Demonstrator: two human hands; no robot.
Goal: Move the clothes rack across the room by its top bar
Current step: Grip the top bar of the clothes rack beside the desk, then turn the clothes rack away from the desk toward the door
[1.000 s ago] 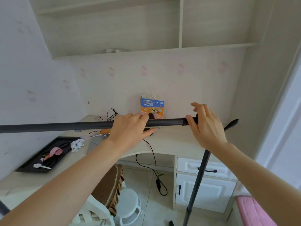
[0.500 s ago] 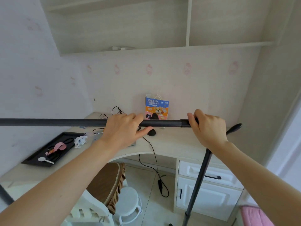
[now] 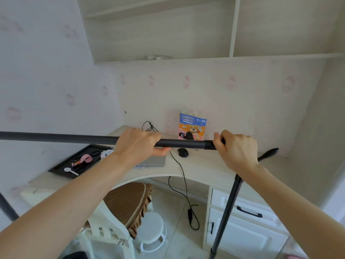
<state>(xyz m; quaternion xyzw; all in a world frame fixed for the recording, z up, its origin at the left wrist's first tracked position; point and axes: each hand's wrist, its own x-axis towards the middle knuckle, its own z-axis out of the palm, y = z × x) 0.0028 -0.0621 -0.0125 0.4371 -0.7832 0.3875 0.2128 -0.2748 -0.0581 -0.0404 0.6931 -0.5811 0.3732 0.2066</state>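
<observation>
The clothes rack's black top bar [image 3: 59, 137] runs level across the view from the left edge to the right of centre. My left hand [image 3: 138, 144] is wrapped around the bar near its middle, thumb underneath. My right hand [image 3: 237, 148] grips the bar's right end at the thicker joint. Below that hand the rack's right upright pole [image 3: 226, 212] slants down to the floor, and a black hook tip [image 3: 268, 153] sticks out to the right. A bit of the left upright [image 3: 7, 208] shows at the left edge.
Right behind the bar stands a curved corner desk [image 3: 201, 165] with a black tray [image 3: 61, 167], a laptop [image 3: 153, 161], a mouse [image 3: 183, 152], a cable and a colourful paper bag [image 3: 192, 126]. Under it are a brown-cushioned chair [image 3: 128, 202], a white stool [image 3: 152, 230] and white drawers [image 3: 248, 221]. Shelves hang overhead.
My right hand has closed fully around the bar's end, having been half open a second ago. The desk, shelves and wall have shifted down and right in view, and the bar sits lower.
</observation>
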